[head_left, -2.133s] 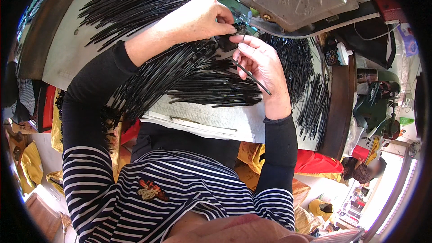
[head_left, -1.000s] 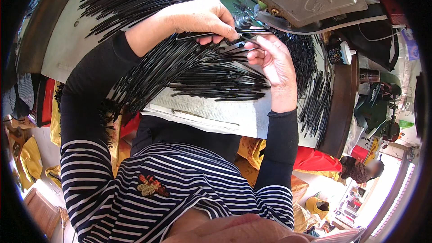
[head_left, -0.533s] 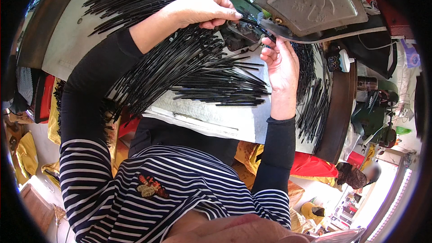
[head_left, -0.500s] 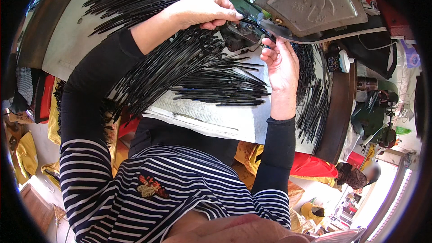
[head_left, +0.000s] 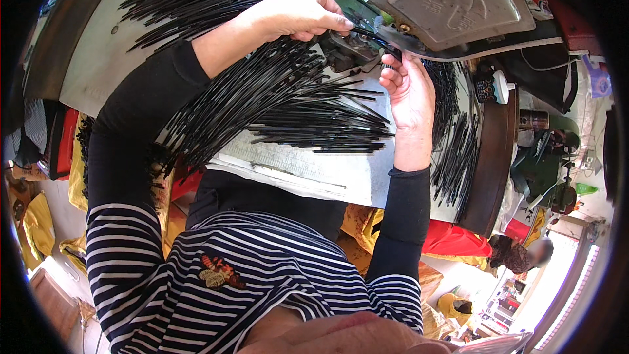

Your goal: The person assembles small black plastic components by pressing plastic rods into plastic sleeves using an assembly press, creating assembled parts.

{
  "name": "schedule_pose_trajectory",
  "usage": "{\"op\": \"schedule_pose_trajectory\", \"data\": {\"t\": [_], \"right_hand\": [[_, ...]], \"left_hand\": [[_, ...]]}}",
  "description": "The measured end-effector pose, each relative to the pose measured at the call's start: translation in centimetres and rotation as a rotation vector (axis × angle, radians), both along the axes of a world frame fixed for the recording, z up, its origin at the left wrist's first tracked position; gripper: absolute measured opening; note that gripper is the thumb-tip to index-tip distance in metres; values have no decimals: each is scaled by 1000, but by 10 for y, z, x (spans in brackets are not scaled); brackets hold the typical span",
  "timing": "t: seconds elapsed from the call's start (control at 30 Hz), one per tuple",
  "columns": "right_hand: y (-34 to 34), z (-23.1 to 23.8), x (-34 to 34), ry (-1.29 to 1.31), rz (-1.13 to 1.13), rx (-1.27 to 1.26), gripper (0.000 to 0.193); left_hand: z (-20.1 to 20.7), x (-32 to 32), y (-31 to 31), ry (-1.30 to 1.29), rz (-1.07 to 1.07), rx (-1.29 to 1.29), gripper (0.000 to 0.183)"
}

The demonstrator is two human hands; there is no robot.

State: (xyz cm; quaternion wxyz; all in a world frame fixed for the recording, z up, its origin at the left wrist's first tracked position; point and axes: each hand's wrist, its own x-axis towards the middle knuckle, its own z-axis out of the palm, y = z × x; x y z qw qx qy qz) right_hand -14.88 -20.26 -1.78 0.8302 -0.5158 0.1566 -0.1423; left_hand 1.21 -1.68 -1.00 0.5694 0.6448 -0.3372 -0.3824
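Observation:
At the far side of the table, beneath the machine's overhanging metal casing (head_left: 452,10), both my hands work on a thin black rod (head_left: 367,35). My left hand (head_left: 308,14) pinches its left end between thumb and finger. On the other side my right hand (head_left: 411,85) is raised palm inward, its thumb and forefinger closed on the rod's right end, partly hidden by the casing's lower edge. Beneath my left forearm lies a thick heap of similar black rods (head_left: 252,95). A smaller bundle (head_left: 327,128) fans out in front of my right wrist.
More black rods (head_left: 196,0) lie at the far left, and others (head_left: 457,164) right of my right forearm. A pale sheet (head_left: 295,170) covers the table's near edge. The brown table rim (head_left: 495,177) curves at right, with a green machine (head_left: 544,164) beyond it.
Both hands stay at almost the same place, still on the rod. The rod and my right fingertips have shifted only slightly under the casing.

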Motion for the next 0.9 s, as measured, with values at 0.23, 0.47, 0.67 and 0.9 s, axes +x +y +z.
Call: {"op": "schedule_pose_trajectory", "data": {"t": [0.23,0.47,0.67,0.9], "right_hand": [[-14,-8,1,-21,-8,32,19],[26,18,-3,53,-86,-656,14],[48,30,-8,83,226,-1234,19],[37,34,-13,246,218,-782,24]], "left_hand": [[5,-3,1,-97,34,-4,32],[14,-4,9,-273,-135,135,32],[12,-11,11,-303,-326,115,36],[11,-18,33,-1136,-125,371,19]]}}
